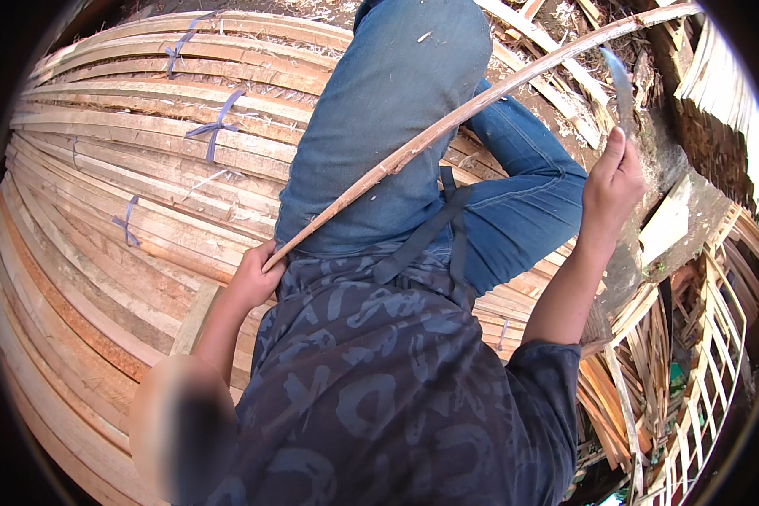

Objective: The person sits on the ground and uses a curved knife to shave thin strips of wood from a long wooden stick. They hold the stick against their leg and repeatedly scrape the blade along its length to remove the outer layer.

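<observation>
The left hand's (257, 277) fingers are wrapped around the thin end of a long, gently curved stick (447, 126) of pale brown wood, smooth in places, with a small knot along it. The stick slants across the thighs in blue jeans (379, 126) toward the upper right. The right hand (613, 181) is closed on a knife (623, 88), its narrow metal blade upright and apart from the stick; the handle is hidden. A dark patterned shirt (379, 379) and a black strap (422, 240) show at the waist. At lower right stands an openwork lattice (702, 396) beside thin wood strips (603, 396); whether it holds any is unclear. Rough-sawn slats (143, 126), some tied with blue bands (215, 126), spread leftward. Curled shavings litter the ground (557, 101) beyond.
</observation>
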A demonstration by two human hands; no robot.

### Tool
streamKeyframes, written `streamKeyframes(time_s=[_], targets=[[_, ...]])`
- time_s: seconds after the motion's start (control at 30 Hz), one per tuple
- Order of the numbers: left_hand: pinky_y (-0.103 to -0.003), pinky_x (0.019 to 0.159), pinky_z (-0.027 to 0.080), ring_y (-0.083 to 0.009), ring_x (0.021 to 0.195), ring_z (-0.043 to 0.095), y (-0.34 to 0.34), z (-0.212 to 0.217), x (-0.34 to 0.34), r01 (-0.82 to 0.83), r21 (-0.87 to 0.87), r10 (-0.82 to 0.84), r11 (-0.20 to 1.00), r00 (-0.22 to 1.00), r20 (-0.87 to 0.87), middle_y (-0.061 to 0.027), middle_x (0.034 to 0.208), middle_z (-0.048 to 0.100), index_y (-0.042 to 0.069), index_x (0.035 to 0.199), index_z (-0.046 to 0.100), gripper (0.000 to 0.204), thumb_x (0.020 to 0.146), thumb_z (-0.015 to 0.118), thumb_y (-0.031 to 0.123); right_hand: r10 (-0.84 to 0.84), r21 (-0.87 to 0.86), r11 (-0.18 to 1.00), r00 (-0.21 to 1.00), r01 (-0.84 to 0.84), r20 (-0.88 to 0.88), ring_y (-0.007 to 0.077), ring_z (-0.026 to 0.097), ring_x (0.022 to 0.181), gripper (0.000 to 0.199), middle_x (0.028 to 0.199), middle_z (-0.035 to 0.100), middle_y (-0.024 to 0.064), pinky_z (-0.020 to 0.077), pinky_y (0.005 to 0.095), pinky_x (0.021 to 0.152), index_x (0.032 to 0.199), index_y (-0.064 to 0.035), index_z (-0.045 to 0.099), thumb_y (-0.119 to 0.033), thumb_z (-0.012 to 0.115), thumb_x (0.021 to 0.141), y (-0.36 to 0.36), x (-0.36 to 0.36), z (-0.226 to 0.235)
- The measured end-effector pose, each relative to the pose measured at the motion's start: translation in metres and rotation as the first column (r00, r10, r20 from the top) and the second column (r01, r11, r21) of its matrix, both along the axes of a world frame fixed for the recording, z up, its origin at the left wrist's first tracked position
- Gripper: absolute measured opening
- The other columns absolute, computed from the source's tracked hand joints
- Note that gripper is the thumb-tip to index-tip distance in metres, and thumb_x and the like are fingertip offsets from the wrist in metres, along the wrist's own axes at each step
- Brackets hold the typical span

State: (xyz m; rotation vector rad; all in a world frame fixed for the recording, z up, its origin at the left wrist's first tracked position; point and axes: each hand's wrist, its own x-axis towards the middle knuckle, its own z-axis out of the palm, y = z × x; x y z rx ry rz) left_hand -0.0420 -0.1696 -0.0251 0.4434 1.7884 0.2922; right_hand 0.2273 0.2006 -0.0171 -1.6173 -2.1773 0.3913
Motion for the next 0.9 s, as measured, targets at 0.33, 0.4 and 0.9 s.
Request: streamKeyframes(time_s=[0.33, 0.4, 0.9], targets=[[-0.033, 0.056, 0.04, -0.0174, 0.057, 0.044, 0.002, -0.002, -0.001, 0.058, -0.027, -0.059, 0.998, 0.998, -0.03, -0.0164, 0.061, 0.051, -0.005, 0.079, 0.053, 0.015, 0.078, 0.051, 0.01, 0.281, -0.192, 0.934, 0.952, -0.301, -0.125, 0.0242, 0.044, 0.044, 0.034, 0.053, 0.044, 0.0121, 0.036, 0.0334, 0.044, 0.069, -0.0001, 0.049, -0.024, 0.061, 0.089, -0.041, -0.007, 0.021], [-0.034, 0.055, 0.04, -0.0175, 0.056, 0.043, 0.003, -0.002, -0.001, 0.052, -0.012, -0.052, 0.999, 0.998, -0.03, -0.0164, 0.059, 0.05, -0.005, 0.077, 0.052, 0.015, 0.078, 0.051, 0.01, 0.416, -0.181, 0.885, 0.903, -0.429, -0.106, 0.0319, 0.053, 0.051, 0.031, 0.061, 0.052, 0.0127, 0.0412, 0.0363, 0.046, 0.071, -0.0027, 0.05, -0.025, 0.068, 0.083, -0.058, -0.022, 0.013], [-0.031, 0.053, 0.037, -0.0123, 0.056, 0.041, 0.004, -0.004, -0.002, 0.007, 0.006, -0.006, 1.0, 1.0, -0.013, -0.0089, 0.056, 0.046, -0.004, 0.072, 0.052, 0.014, 0.076, 0.052, 0.009, 0.455, 0.047, 0.886, 0.885, -0.461, 0.1, 0.0218, 0.05, 0.048, 0.046, 0.055, 0.046, 0.0035, 0.0378, 0.0333, 0.041, 0.065, -0.0088, 0.045, -0.048, 0.067, 0.077, -0.036, -0.042, 0.002]])
